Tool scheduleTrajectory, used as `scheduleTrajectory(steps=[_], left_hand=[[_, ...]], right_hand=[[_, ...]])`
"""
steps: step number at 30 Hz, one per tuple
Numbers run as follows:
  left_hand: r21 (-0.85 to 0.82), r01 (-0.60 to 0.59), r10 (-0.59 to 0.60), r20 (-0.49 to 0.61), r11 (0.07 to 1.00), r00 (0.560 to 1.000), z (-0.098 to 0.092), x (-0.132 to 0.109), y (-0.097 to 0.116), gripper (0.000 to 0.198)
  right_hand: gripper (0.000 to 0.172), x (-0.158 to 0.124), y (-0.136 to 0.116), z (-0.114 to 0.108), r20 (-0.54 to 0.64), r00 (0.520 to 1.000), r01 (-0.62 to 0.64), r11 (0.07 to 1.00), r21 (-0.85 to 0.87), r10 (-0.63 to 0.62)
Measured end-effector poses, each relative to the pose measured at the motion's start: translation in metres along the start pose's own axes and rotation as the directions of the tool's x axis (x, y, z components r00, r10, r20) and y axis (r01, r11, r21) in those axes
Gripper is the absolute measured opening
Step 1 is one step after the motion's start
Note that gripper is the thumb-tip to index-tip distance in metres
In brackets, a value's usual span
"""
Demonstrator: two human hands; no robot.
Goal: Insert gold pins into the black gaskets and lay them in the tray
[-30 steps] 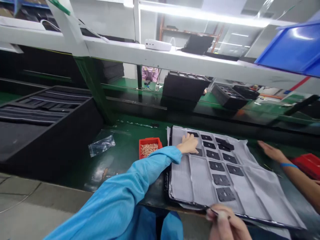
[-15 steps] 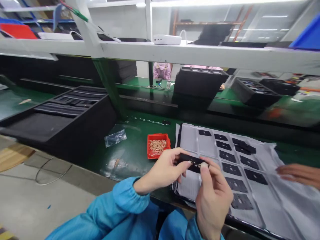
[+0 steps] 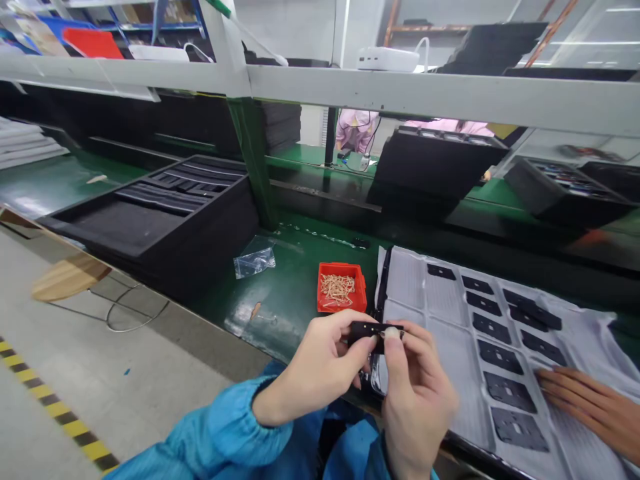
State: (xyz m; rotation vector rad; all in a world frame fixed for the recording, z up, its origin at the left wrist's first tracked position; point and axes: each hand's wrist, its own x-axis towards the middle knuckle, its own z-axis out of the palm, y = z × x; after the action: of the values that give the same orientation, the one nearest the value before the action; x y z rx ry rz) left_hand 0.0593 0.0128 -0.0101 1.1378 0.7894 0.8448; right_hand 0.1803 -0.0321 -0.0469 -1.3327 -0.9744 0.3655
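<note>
My left hand (image 3: pixel 315 368) and my right hand (image 3: pixel 417 403) hold a flat black strip (image 3: pixel 364 332) up in front of me, over the near edge of a grey-white sheet (image 3: pixel 450 347). My right thumb and fingertips pinch its right end, where a small shiny bit (image 3: pixel 393 331) shows; its exact form is too small to tell. Several flat black pieces with cut-outs (image 3: pixel 509 392) lie in rows on the sheet. Another person's hand (image 3: pixel 585 408) rests on the sheet's right side.
A red tray of copper-coloured pins (image 3: pixel 341 288) and a clear plastic bag (image 3: pixel 254 261) lie on the green bench (image 3: pixel 290 273). Left of them stands a black foam tray (image 3: pixel 150 220). A white shelf rail (image 3: pixel 380 83) runs overhead.
One second ago my left hand lay on the sheet; now both hands hold the black strip. The view has swung left, and the other person's hand has moved along the sheet.
</note>
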Motion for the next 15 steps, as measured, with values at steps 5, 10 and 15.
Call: scheduleTrajectory(steps=[5,10,15], left_hand=[[-0.029,-0.014,0.013,-0.022,0.999,1.000,-0.011,-0.008,-0.006,0.025],[0.005,-0.061,0.061,-0.042,0.998,0.997,-0.025,-0.023,-0.007,0.029],[0.039,-0.071,0.076,-0.125,0.997,0.989,-0.045,-0.039,-0.012,0.038]], right_hand=[[0.009,-0.006,0.001,0.007,0.053,0.999,0.009,1.000,-0.018,-0.008],[0.006,-0.013,-0.002,0.020,0.097,0.993,0.076,0.993,-0.088,-0.067],[0.005,-0.023,-0.010,0.039,0.154,0.962,0.250,0.951,-0.180,-0.224]])
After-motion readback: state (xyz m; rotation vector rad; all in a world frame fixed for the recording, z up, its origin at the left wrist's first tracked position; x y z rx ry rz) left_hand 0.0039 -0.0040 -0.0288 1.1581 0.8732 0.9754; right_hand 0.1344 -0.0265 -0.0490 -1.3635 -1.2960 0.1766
